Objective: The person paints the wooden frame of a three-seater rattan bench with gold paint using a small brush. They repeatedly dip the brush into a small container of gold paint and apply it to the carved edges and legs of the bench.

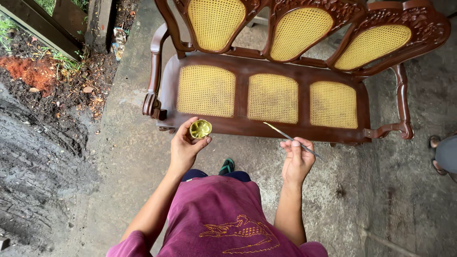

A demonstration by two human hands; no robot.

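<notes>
Maroon shirt (223, 223) with a gold embroidered figure, worn by the person, fills the bottom edge of the view; both bare forearms rise from it.

Item, left hand (183, 147): fingers curled and clamped on a small round cup (200, 129) holding glossy yellow-gold paint, held level just in front of the bench's front rail, near its left end.

Item, right hand (296, 162): fingers pinched together on a thin brush (285, 136), gripped about midway along its handle. Brush lies slanted, pale tip up and to the left, over the front rail below the middle seat panel; whether the tip touches the wood cannot be told.

Item, wooden bench (243, 124): dark reddish-brown, carved, with scrolled armrests. Three yellow woven cane panels in the seat, three oval ones in the back.

Item, green sandal (227, 166): on the person's foot, showing between the hands, on the concrete floor (128, 157).

Item, soil patch (43, 95): dark, with dry leaves and reddish debris, at left beside the concrete.

Item, another person's sandalled foot (434, 142): at the right edge, well apart from the bench.
</notes>
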